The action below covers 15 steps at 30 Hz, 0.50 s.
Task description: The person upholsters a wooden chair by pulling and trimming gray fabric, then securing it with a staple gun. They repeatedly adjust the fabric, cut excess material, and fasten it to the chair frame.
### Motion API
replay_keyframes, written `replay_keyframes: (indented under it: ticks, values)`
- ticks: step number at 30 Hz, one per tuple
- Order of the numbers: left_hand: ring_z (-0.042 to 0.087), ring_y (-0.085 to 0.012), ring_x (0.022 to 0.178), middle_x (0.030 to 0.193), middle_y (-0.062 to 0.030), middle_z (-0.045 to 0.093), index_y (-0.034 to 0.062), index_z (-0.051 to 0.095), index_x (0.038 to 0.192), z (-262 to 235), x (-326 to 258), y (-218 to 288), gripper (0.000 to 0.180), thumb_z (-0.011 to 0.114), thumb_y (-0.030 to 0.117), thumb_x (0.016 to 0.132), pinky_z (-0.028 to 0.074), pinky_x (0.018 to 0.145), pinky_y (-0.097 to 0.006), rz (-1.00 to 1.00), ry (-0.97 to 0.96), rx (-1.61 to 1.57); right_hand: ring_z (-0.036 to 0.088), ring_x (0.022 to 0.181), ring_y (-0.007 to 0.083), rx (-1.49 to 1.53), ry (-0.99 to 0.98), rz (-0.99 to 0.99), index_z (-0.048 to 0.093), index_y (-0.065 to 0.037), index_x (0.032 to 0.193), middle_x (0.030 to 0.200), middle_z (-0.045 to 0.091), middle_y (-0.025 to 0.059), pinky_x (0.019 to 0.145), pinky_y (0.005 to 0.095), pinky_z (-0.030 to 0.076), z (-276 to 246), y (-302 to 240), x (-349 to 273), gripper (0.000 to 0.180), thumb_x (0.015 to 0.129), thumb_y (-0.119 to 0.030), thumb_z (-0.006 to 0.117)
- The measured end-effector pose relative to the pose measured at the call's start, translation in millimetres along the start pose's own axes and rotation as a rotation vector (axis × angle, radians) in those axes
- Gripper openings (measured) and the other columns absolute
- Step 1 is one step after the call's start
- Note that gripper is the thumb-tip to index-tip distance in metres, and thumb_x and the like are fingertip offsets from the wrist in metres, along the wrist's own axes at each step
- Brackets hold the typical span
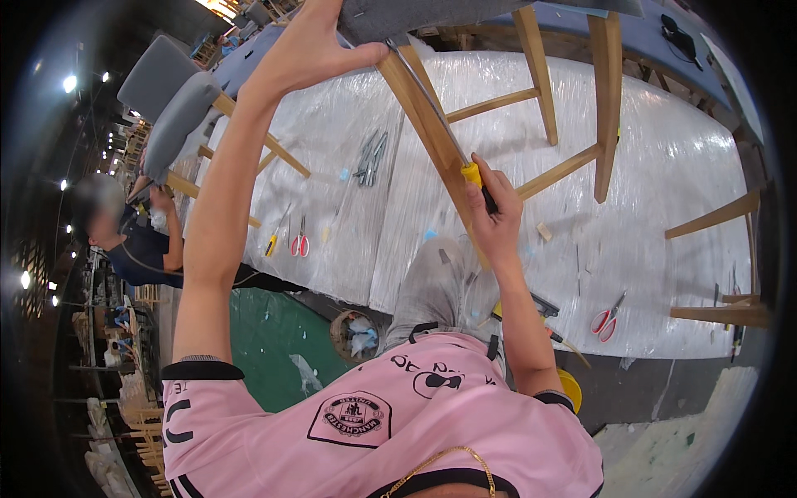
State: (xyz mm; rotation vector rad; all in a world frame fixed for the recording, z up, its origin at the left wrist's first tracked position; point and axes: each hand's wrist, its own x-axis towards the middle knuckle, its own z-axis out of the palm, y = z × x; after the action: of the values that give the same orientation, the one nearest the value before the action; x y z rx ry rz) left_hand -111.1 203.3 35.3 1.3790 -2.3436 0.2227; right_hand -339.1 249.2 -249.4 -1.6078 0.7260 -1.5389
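Note:
A wooden chair with a grey upholstered seat (390, 18) stands in front of me, its wooden leg (432, 133) slanting down toward my body. My left hand (311, 51) grips the seat's edge at the top of the view. Its thumb stretches to the top of that leg, while its fingers are partly cut off or hidden. In my right hand (496, 217) is a long screwdriver (471, 173) with a yellow and black handle. The shaft runs along the leg, and its tip meets the joint under the seat, close to my left thumb.
A plastic-covered table (332, 195) bears several metal bolts (371, 159), red-handled scissors (300, 244), another pair of scissors (608, 322) and a yellow-handled tool (271, 245). Another grey chair (170, 79) and a person (141, 241) are at left. Wooden legs (714, 216) jut in at right.

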Motion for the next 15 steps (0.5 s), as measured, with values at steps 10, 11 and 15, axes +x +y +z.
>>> replay_keyframes:
  ticks: [10, 11, 15]
  values:
    - [0.041, -0.0324, 0.142, 0.146, -0.0191, 0.043, 0.0063, 0.033, 0.156, 2.6, 4.2, -9.3, 0.097, 0.079, 0.026, 0.073, 0.029, 0.120, -0.042, 0.020, 0.021, 0.022, 0.055, 0.069, 0.0162, -0.175, -0.098, 0.103, 0.067, -0.006, 0.134, 0.083, 0.062, 0.0090, 0.064, 0.0292, 0.045, -47.2, -64.4, 14.0, 0.038, 0.099, -0.020, 0.068]
    - [0.041, -0.0325, 0.142, 0.147, -0.0192, 0.043, 0.0063, 0.033, 0.156, 3.8, 4.0, -9.4, 0.097, 0.079, 0.026, 0.073, 0.029, 0.121, -0.042, 0.020, 0.023, 0.025, 0.057, 0.070, 0.0166, -0.226, -0.112, 0.122, 0.067, -0.006, 0.135, 0.083, 0.062, 0.0099, 0.065, 0.0294, 0.046, -51.1, -73.8, 15.5, 0.038, 0.099, -0.019, 0.069]
    - [0.040, -0.0327, 0.142, 0.147, -0.0194, 0.043, 0.0062, 0.033, 0.156, 6.6, 3.2, -16.1, 0.097, 0.079, 0.026, 0.072, 0.028, 0.121, -0.042, 0.034, 0.045, 0.023, 0.058, 0.070, 0.0187, -0.270, -0.132, 0.159, 0.067, -0.006, 0.135, 0.084, 0.064, 0.0118, 0.065, 0.0305, 0.047, -61.3, -92.3, 15.5, 0.038, 0.099, -0.018, 0.068]
